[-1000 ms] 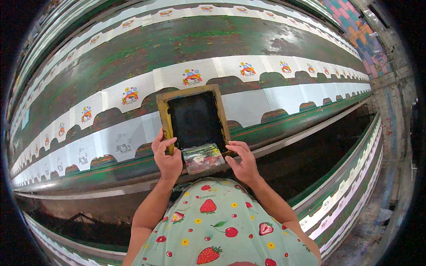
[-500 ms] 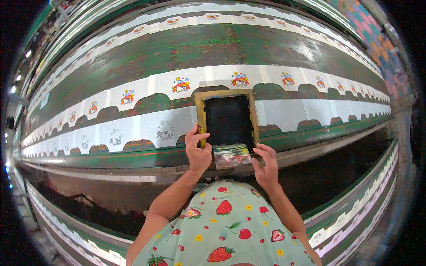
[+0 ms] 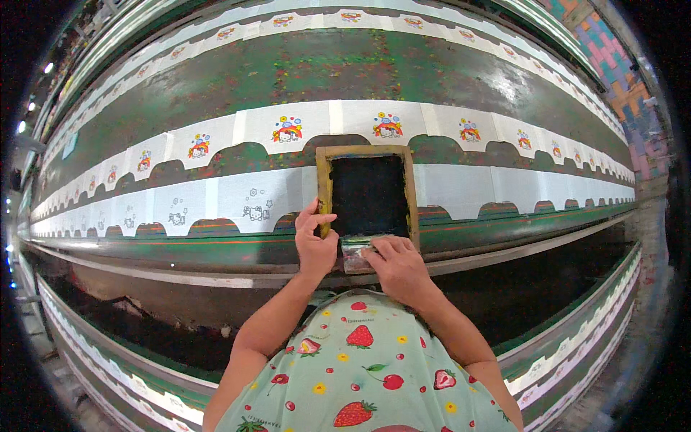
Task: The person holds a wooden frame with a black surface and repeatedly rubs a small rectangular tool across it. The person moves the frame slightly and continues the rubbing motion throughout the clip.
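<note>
A wooden-framed printing screen [image 3: 363, 151] with a black mesh lies on the near row of white fabric pieces, directly before me. My left hand [image 3: 317, 245] grips the screen's lower left side, fingers along the wooden bar. At the screen's near end is a paint-smeared squeegee [image 3: 354, 258]. My right hand [image 3: 398, 265] is closed over its right part, hiding much of it. Left of the screen, a white fabric piece [image 3: 257, 210] carries a black outline print of a cartoon figure. The fabric under the screen is hidden.
Beyond the screen runs a second row of white pieces with colourful rainbow prints [image 3: 288, 131]. The long green, paint-speckled table [image 3: 327, 72] bears more rows farther off. A rail [image 3: 497, 257] follows its near edge. Other printed rows lie at lower left and lower right.
My right hand has moved left from beside the screen's lower right corner and closed over the squeegee. My left hand keeps its hold on the screen. The view has shifted slightly.
</note>
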Available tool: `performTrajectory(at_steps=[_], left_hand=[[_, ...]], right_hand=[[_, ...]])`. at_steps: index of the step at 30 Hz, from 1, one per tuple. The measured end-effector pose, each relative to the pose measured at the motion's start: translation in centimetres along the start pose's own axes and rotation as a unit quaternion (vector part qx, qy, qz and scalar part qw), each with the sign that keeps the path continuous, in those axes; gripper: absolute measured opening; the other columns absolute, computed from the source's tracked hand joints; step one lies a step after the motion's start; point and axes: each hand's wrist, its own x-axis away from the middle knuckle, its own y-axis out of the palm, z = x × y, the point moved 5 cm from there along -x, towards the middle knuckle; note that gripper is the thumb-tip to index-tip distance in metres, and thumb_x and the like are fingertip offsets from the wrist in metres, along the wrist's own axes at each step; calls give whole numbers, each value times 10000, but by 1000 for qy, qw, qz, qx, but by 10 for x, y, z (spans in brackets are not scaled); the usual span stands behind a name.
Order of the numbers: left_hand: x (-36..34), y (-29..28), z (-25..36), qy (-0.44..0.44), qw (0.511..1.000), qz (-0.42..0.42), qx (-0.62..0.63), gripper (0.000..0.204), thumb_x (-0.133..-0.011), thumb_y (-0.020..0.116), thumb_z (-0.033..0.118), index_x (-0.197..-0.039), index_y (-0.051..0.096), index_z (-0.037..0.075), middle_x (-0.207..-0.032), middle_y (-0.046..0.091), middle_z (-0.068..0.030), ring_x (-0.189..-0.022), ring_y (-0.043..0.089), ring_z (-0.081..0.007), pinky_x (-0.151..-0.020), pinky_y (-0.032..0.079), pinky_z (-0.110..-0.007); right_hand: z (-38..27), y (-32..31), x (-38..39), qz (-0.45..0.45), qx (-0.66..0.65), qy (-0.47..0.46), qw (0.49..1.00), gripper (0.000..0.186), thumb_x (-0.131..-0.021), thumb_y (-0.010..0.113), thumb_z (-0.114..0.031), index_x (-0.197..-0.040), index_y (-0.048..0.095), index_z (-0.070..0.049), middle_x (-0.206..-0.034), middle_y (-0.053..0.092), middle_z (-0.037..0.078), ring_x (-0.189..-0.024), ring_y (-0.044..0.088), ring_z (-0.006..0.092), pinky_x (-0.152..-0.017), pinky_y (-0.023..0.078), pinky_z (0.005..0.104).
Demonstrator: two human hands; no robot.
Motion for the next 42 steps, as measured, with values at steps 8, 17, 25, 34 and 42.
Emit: performTrajectory(at_steps=[8,17,25,34,42], left_hand=[[1,-2,-3,0,1000,-12,9,394,-842,754,-85,-1201,815,67,-1621,625,-232,-1509,567,-381,-1271,427,-457],[-16,-23,7,-94,992,-83,29,514,-852,817,-105,-1339,748,46,-1385,740,-168,-1317,707,-318,-1137,557,-423],[-26,-24,23,-109,989,-99,-30,530,-830,854,-92,-1332,749,42,-1322,745,-156,-1220,729,-325,-1094,565,-413],[-26,-22,15,-76,991,-110,-13,554,-861,790,-147,-1372,727,59,-1284,665,-114,-1069,710,-235,-879,623,-338],[-24,-18,10,-23,995,-92,-3,598,-853,756,-128,-1420,715,61,-1481,658,-187,-1358,657,-338,-1168,533,-416]], right_hand=[[41,-23,-46,-138,-37,-17,990,296,-880,693,-71,-1165,771,-85,-1122,733,126,-1128,706,361,-984,581,484],[107,-15,-133,-103,-19,46,993,350,-918,685,25,-1237,795,-65,-1183,756,160,-1191,711,397,-1050,578,512],[103,-9,-134,-76,-27,63,995,408,-904,620,53,-1267,775,-50,-1193,743,164,-1174,691,405,-1070,548,519],[43,0,-62,-25,-16,18,999,356,-878,696,-36,-1227,758,-64,-1183,712,129,-1096,677,366,-961,529,511],[6,0,-18,-38,-20,43,998,363,-906,697,-93,-1263,758,-63,-1239,711,127,-1168,676,354,-1008,532,506]])
